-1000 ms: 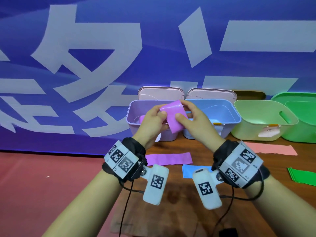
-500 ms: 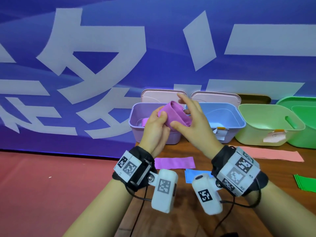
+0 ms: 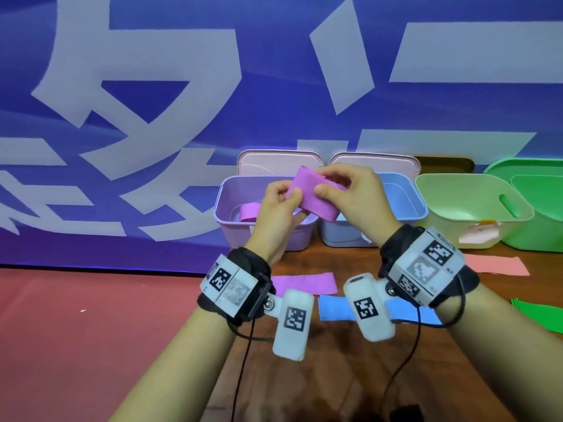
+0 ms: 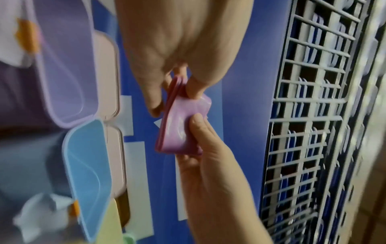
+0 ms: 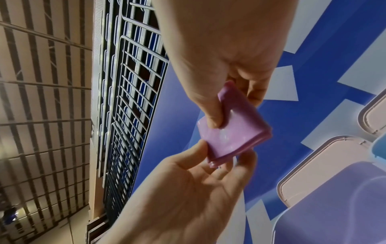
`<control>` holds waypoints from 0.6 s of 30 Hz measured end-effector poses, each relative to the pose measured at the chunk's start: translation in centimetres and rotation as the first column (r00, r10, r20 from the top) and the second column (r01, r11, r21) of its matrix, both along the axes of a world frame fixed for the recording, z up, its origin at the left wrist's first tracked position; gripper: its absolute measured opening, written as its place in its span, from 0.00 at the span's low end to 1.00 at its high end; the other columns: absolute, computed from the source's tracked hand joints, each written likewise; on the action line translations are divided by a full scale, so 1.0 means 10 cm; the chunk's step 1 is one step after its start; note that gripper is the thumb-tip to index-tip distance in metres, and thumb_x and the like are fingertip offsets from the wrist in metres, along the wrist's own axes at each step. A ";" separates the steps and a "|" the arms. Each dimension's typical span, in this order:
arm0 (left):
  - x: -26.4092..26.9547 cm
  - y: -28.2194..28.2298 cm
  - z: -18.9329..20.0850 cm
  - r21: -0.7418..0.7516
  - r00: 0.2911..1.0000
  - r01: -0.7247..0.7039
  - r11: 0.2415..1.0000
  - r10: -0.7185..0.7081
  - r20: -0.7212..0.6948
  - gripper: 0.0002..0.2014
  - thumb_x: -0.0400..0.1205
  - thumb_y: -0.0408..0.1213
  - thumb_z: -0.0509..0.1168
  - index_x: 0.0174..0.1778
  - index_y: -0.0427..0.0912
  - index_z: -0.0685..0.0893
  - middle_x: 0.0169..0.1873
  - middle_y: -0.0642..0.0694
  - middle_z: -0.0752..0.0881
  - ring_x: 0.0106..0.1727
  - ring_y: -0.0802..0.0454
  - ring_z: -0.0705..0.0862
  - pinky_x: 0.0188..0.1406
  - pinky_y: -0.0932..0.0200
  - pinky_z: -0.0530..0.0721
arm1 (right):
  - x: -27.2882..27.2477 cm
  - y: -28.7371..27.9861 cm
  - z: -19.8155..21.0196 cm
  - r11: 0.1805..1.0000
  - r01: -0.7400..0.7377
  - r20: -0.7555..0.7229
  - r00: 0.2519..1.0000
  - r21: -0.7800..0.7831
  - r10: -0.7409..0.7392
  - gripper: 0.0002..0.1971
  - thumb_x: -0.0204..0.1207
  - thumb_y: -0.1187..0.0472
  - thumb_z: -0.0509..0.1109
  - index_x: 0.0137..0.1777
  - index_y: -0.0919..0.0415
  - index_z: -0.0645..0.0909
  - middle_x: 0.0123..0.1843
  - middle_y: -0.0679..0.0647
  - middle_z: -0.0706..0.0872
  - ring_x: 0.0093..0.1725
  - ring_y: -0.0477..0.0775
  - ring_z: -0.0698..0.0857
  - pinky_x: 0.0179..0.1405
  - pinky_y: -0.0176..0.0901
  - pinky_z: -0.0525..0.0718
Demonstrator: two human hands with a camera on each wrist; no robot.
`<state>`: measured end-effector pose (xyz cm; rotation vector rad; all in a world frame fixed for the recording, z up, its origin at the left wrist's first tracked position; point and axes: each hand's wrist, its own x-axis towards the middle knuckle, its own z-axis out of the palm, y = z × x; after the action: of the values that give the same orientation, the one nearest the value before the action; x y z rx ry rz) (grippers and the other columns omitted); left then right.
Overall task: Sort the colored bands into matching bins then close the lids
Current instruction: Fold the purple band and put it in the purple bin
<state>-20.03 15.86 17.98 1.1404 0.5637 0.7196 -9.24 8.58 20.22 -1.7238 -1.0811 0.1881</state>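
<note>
Both hands pinch a smooth, folded, glossy purple band (image 3: 315,197).

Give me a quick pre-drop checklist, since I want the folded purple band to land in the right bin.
1. Folded purple band pinched by left hand and right hand: ok.
2. Purple bin lid up: ok.
3. Band fully over purple bin, not blue bin: cannot tell.
4. Room in purple bin, one band inside: ok.
5. Purple band on table still to sort: not ok.
</note>
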 end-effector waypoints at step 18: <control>0.67 0.25 -0.04 0.335 0.931 0.066 0.940 0.063 -0.360 0.09 0.80 0.30 0.67 0.35 0.41 0.77 0.24 0.51 0.83 0.24 0.64 0.80 0.32 0.66 0.83 | 0.86 0.25 -0.19 0.993 -0.075 -0.205 0.977 -0.089 0.055 0.05 0.72 0.70 0.72 0.46 0.62 0.85 0.44 0.52 0.86 0.38 0.41 0.82 0.42 0.20 0.77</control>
<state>-13.38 18.40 17.57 1.6209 0.7712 0.6193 -0.68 11.11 18.31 -1.7144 -0.9917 0.4543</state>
